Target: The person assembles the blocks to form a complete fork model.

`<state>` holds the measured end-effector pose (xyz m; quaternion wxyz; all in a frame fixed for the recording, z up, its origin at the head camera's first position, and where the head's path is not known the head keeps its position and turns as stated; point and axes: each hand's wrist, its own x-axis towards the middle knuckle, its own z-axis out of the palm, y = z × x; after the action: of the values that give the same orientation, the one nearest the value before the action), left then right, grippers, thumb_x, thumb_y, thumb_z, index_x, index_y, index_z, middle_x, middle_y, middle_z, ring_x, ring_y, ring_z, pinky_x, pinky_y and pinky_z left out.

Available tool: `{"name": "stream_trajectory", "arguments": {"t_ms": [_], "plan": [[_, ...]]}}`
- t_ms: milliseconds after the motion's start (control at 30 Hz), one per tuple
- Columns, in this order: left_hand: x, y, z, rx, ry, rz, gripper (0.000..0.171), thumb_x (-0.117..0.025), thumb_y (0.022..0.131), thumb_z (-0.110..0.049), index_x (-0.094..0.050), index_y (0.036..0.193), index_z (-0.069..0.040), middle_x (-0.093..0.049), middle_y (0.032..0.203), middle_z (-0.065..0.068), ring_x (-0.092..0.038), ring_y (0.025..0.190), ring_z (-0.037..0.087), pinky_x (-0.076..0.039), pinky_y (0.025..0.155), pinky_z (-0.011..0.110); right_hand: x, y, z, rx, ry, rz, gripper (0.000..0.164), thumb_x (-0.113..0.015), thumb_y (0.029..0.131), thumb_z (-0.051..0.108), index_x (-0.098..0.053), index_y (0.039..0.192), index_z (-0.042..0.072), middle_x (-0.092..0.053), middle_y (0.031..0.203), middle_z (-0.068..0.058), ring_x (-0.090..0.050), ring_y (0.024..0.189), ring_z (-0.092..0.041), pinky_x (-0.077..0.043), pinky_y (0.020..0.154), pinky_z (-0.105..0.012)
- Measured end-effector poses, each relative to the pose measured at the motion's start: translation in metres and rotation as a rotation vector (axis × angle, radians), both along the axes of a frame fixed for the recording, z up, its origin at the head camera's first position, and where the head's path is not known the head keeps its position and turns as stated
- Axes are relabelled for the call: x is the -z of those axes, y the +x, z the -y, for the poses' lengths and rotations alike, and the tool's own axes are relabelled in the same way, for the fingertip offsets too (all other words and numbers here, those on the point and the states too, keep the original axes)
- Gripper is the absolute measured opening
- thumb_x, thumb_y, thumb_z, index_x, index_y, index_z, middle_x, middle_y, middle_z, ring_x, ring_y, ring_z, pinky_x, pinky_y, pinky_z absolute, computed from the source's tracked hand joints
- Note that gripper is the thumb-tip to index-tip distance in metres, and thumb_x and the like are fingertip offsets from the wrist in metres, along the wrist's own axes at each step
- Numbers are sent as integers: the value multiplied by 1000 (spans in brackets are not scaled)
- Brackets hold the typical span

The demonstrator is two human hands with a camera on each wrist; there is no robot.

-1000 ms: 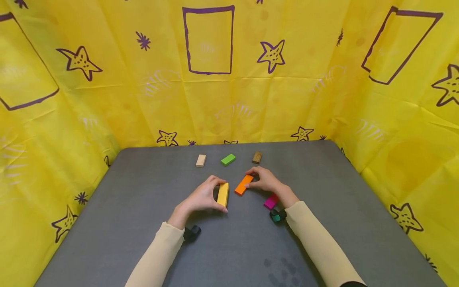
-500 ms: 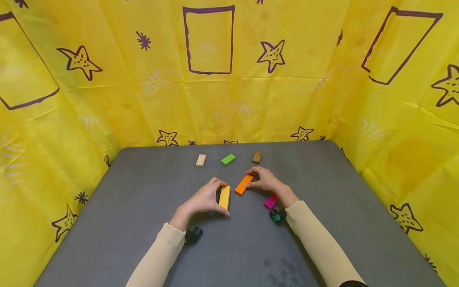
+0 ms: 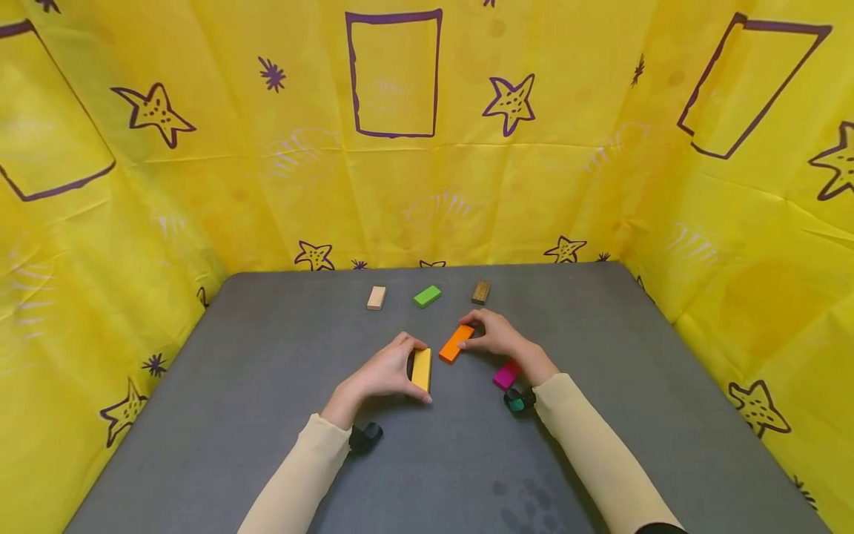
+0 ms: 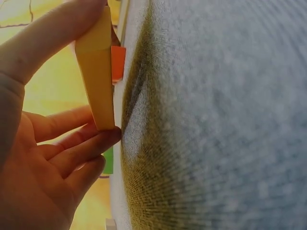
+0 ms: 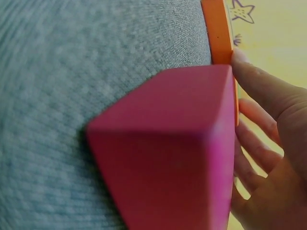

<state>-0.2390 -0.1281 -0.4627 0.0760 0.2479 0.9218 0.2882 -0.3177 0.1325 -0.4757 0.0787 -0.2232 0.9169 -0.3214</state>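
Note:
My left hand (image 3: 382, 373) pinches a yellow wooden block (image 3: 422, 369) by its two ends, thumb at the near end and fingertips at the far end. In the left wrist view the yellow block (image 4: 96, 72) stands close over the grey cloth, its shadow beside it. Just to the right, an orange block (image 3: 455, 344) lies flat on the table. My right hand (image 3: 497, 335) holds it, thumb on its near right side and fingers at its far end. A magenta block (image 3: 506, 374) lies below the right wrist and looms large in the right wrist view.
Behind the hands, a pale wood block (image 3: 376, 298), a green block (image 3: 427, 297) and a dark brown block (image 3: 480, 292) form a loose row on the grey table (image 3: 280, 319). A yellow patterned curtain (image 3: 394, 200) encloses the back and sides.
My left hand has shifted a little to the right and nearer the body with the yellow block, closer beside the orange one. My right hand and the other blocks have stayed put.

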Motion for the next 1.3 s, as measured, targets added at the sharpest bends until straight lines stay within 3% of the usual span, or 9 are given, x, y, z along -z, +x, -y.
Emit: {"name": "stream_trajectory", "arguments": {"t_ms": [333, 700, 1300], "plan": [[2, -1, -1, -8, -19, 14, 93, -88, 53, -54, -51, 126, -10, -47, 112, -1, -51, 94, 12, -47, 90, 30, 1, 0, 0, -9, -6, -2, 50, -77, 78, 37, -62, 120, 14, -61, 120, -4, -54, 110, -22, -44, 101, -40], [0, 4, -7, 8, -54, -35, 96, -88, 53, -54, -49, 126, -5, -48, 109, 3, -49, 88, 13, -47, 84, 28, -1, 2, 0, -8, 0, 4, 51, -77, 78, 36, -61, 121, 12, -61, 120, -5, -54, 110, -22, -43, 101, -40], [7, 1, -2, -2, -31, -20, 92, -84, 57, -59, -50, 128, -11, -48, 116, 2, -52, 97, 14, -47, 92, 33, -2, 2, -1, -9, 13, 8, 51, -76, 78, 36, -61, 121, 13, -61, 121, -4, -55, 110, -21, -44, 101, -40]]}}
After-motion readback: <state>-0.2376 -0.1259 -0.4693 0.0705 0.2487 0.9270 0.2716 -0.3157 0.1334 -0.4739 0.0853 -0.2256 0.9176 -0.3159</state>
